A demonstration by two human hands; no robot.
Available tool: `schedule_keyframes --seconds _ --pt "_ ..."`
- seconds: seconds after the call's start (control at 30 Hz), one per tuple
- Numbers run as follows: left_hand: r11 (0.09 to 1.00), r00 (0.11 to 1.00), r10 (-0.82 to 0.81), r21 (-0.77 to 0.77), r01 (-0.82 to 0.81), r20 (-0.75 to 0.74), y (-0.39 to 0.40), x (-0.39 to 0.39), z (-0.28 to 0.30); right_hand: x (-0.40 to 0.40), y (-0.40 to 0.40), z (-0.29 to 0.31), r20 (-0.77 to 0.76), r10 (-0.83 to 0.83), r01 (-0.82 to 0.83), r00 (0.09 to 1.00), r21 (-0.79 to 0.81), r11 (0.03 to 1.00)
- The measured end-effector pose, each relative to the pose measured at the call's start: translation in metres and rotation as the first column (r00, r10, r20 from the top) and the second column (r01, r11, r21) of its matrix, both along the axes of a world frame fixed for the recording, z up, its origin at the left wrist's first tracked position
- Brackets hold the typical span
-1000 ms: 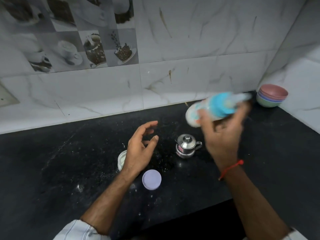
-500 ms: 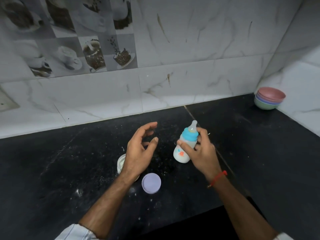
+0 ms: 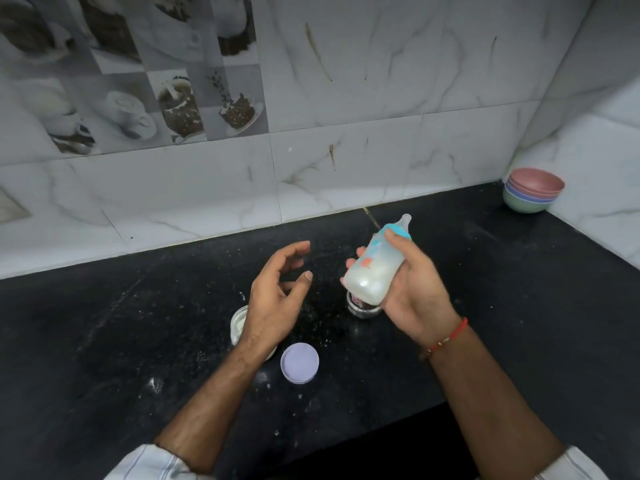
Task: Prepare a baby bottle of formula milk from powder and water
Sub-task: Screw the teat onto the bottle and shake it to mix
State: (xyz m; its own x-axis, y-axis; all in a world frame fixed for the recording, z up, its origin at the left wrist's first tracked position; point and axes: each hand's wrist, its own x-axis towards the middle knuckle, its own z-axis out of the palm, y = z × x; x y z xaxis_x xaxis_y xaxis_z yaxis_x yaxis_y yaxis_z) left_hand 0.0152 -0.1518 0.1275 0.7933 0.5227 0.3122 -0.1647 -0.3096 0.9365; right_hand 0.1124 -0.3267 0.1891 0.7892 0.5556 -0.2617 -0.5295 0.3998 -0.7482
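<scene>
My right hand (image 3: 412,292) grips the baby bottle (image 3: 375,268), which has a blue collar, a clear teat and milky liquid inside. The bottle is tilted, teat up and to the right, above the black counter (image 3: 104,341). A small steel pot (image 3: 362,306) stands right under the bottle, mostly hidden by it. My left hand (image 3: 277,296) hovers empty to the left of the bottle with fingers relaxed. Beneath that wrist sits the open powder jar (image 3: 239,323), partly hidden. Its lilac lid (image 3: 299,362) lies flat on the counter in front.
A stack of coloured bowls (image 3: 531,190) sits in the far right corner against the tiled wall. White powder specks are scattered on the counter around the jar and lid. The counter's front edge runs along the lower right.
My right hand swung the bottle from high on the right down beside the left hand, then raised and tilted it over the steel pot. The left hand stayed in place.
</scene>
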Motion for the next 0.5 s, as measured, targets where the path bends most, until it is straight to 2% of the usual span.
schedule_keyframes --seconds 0.07,0.1,0.13,0.2,0.23,0.27,0.33,0.37,0.4,0.47,0.5 --pt "1.000 1.000 0.005 -0.004 -0.005 0.002 0.001 -0.002 0.000 0.002 -0.004 0.009 0.098 -0.011 0.003 0.995 0.076 0.997" --pt "1.000 1.000 0.007 -0.007 -0.007 0.002 0.001 -0.003 0.000 0.002 -0.006 0.015 0.209 -0.047 0.022 0.977 0.124 0.992" --pt "1.000 1.000 0.008 -0.009 -0.008 0.003 0.002 -0.003 -0.001 -0.002 -0.007 0.023 0.377 -0.136 0.087 0.916 0.144 0.986" --pt "1.000 1.000 0.018 -0.004 -0.018 0.002 0.003 -0.004 -0.001 -0.004 -0.009 0.022 0.720 -0.317 0.334 0.618 0.124 0.934" --pt "1.000 1.000 0.024 0.003 -0.024 -0.002 0.004 -0.004 -0.001 -0.001 -0.008 0.012 0.817 -0.296 0.441 0.494 0.058 0.896" --pt "1.000 1.000 0.028 0.007 -0.028 -0.006 0.004 -0.004 -0.001 0.001 -0.006 0.003 0.873 -0.192 0.504 0.448 -0.070 0.861" --pt "1.000 1.000 0.025 0.004 -0.025 -0.013 0.002 -0.005 0.000 0.001 -0.005 -0.016 0.815 0.018 0.406 0.580 -0.309 0.860" --pt "1.000 1.000 0.023 0.007 -0.023 -0.008 0.002 -0.006 0.001 0.001 -0.005 -0.020 0.794 0.016 0.395 0.607 -0.319 0.861" --pt "0.999 1.000 0.026 0.019 -0.026 -0.004 0.001 -0.006 0.001 0.001 -0.007 -0.019 0.807 -0.074 0.443 0.585 -0.242 0.863" --pt "0.999 0.999 0.038 0.024 -0.037 -0.013 0.003 -0.006 -0.001 0.001 -0.008 -0.014 0.835 -0.267 0.523 0.482 -0.030 0.852" --pt "0.999 0.999 0.040 0.018 -0.039 -0.019 0.003 -0.006 -0.002 0.003 -0.007 -0.015 0.847 -0.278 0.545 0.453 -0.016 0.839"
